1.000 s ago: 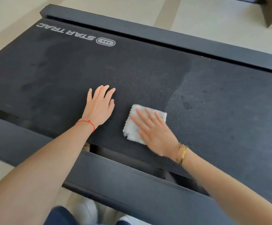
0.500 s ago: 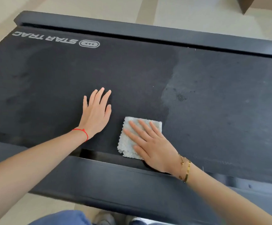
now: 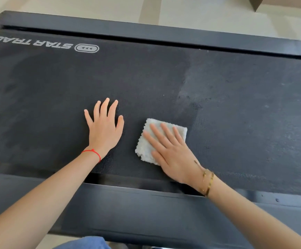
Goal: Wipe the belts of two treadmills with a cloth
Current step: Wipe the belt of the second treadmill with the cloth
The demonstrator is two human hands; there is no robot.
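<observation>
Treadmill belt (image 3: 236, 114): black, textured, spanning nearly the full width of the view. Bounded on the far side by a dark side rail (image 3: 146, 31), on the near side by a second dark rail (image 3: 128, 212), with a narrow dark gap between belt edge and near rail. Open belt surface to the right of the hands, extending out of view; open surface also to the left, up to the printed "STAR TRAC" logo (image 3: 43, 44) near the far left corner. Pale floor (image 3: 200, 9) visible beyond the far rail.

Belt appearance: left portion darker and more uniform; right portion greyer, with faint specks and smudges. Boundary between the two tones running from the far edge down toward the cloth (image 3: 149, 139).

Cloth: small, white, fluffy, folded roughly square, lying flat on the belt near the near edge, about mid-width.

Right hand (image 3: 171, 153): pressed flat on the cloth, fingers extended and slightly spread, covering its right and near portions. Gold bracelets at the wrist.

Left hand (image 3: 104, 128): palm down directly on the belt, just beside the cloth but apart from it, fingers extended and fanned wide, holding nothing. Red string bracelet at the wrist.
</observation>
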